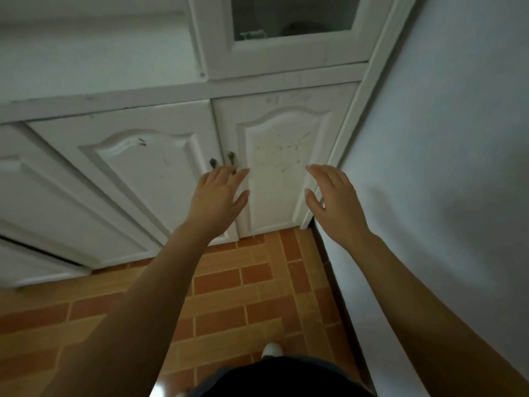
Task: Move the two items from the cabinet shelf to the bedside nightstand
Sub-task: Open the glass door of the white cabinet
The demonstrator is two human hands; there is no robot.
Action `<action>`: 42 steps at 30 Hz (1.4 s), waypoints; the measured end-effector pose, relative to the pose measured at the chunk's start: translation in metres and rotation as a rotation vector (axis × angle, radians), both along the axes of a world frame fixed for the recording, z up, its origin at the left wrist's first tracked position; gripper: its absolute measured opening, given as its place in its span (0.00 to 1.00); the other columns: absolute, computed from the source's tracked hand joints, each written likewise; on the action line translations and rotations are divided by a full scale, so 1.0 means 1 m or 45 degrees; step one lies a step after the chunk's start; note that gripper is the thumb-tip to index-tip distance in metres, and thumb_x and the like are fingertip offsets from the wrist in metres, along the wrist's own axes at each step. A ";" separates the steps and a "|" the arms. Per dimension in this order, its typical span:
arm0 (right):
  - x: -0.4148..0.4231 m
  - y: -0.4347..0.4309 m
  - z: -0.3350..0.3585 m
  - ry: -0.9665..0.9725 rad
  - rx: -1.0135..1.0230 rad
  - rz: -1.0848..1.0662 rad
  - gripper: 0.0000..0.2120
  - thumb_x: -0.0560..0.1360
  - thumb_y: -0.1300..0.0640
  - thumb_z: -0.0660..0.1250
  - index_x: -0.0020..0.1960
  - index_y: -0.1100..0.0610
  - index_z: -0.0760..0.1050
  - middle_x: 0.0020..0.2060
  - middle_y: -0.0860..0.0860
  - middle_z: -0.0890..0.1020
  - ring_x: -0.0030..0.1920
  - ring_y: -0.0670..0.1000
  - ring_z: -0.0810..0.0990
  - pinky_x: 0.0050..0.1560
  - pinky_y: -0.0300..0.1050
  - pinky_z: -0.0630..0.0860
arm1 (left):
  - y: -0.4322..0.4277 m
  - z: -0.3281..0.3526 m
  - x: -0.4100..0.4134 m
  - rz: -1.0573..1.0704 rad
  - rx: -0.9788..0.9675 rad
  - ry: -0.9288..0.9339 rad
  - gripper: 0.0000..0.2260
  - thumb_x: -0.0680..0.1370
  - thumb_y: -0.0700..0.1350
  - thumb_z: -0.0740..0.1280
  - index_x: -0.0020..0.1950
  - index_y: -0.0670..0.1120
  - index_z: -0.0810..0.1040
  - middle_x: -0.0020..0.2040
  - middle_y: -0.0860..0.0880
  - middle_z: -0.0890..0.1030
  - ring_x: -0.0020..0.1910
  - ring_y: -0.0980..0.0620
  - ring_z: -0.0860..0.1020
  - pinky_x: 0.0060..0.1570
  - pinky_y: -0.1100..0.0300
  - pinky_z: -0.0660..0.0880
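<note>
cabinet (177,90): white, lower doors shut | small item (252,34): behind upper glass, blurry

One head-worn wide-angle view looks steeply down and forward, close to a white cabinet (171,156) in a corner, with tiled floor (243,296) near.

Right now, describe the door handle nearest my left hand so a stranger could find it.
Find the white cabinet meeting the wall, and its two arched lower doors. Where they meet hang two small dark handles; it is the right-hand handle, on the stained door, higher than its twin, just above the left hand.
</note>
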State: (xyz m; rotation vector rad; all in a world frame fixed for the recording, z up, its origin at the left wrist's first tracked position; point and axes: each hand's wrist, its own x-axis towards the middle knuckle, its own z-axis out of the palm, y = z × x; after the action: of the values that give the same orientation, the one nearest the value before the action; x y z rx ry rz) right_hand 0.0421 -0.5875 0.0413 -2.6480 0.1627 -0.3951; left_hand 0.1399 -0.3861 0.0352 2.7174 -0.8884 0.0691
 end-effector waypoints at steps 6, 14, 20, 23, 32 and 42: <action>0.025 0.004 0.000 -0.002 -0.014 0.162 0.22 0.76 0.53 0.55 0.68 0.60 0.66 0.65 0.57 0.72 0.68 0.56 0.66 0.68 0.55 0.63 | 0.011 -0.004 0.001 0.128 0.013 -0.028 0.19 0.78 0.50 0.58 0.69 0.47 0.65 0.67 0.42 0.71 0.68 0.43 0.66 0.67 0.47 0.61; 0.035 0.010 0.005 -0.049 -0.039 0.208 0.20 0.77 0.57 0.58 0.68 0.61 0.65 0.65 0.58 0.72 0.67 0.56 0.66 0.69 0.50 0.61 | 0.018 0.010 0.008 0.161 0.015 -0.054 0.21 0.79 0.51 0.57 0.71 0.48 0.63 0.70 0.43 0.68 0.70 0.44 0.63 0.69 0.48 0.59; 0.042 0.013 0.029 -0.096 -0.070 0.214 0.20 0.78 0.59 0.59 0.69 0.61 0.64 0.67 0.57 0.70 0.67 0.55 0.65 0.69 0.47 0.59 | 0.016 0.035 0.024 0.154 -0.094 -0.124 0.21 0.79 0.51 0.57 0.71 0.48 0.62 0.71 0.43 0.67 0.70 0.44 0.63 0.69 0.48 0.59; 0.056 0.014 0.057 -0.177 -0.122 0.214 0.20 0.78 0.58 0.59 0.69 0.61 0.64 0.66 0.57 0.70 0.67 0.56 0.65 0.68 0.47 0.59 | 0.016 0.062 0.040 0.168 -0.147 -0.219 0.21 0.79 0.51 0.57 0.71 0.47 0.63 0.70 0.42 0.67 0.70 0.43 0.63 0.68 0.46 0.60; 0.103 0.017 0.157 -0.427 -0.274 0.199 0.21 0.78 0.56 0.58 0.69 0.60 0.63 0.67 0.57 0.70 0.68 0.56 0.65 0.67 0.50 0.61 | 0.014 0.161 0.084 0.157 -0.245 -0.509 0.20 0.79 0.50 0.58 0.70 0.46 0.64 0.69 0.40 0.69 0.69 0.41 0.65 0.66 0.45 0.62; 0.132 0.021 0.253 -0.646 -0.360 0.202 0.20 0.78 0.56 0.58 0.69 0.59 0.64 0.67 0.56 0.70 0.67 0.55 0.65 0.67 0.49 0.61 | 0.021 0.248 0.116 0.180 -0.261 -0.717 0.20 0.79 0.50 0.58 0.70 0.46 0.64 0.68 0.40 0.69 0.68 0.40 0.66 0.65 0.44 0.63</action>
State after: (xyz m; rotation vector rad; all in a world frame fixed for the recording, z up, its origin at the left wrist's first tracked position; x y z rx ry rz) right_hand 0.1740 -0.5663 0.2944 -2.7003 -0.2806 -1.0802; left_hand 0.2556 -0.3652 0.2837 2.5895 -0.7619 0.9357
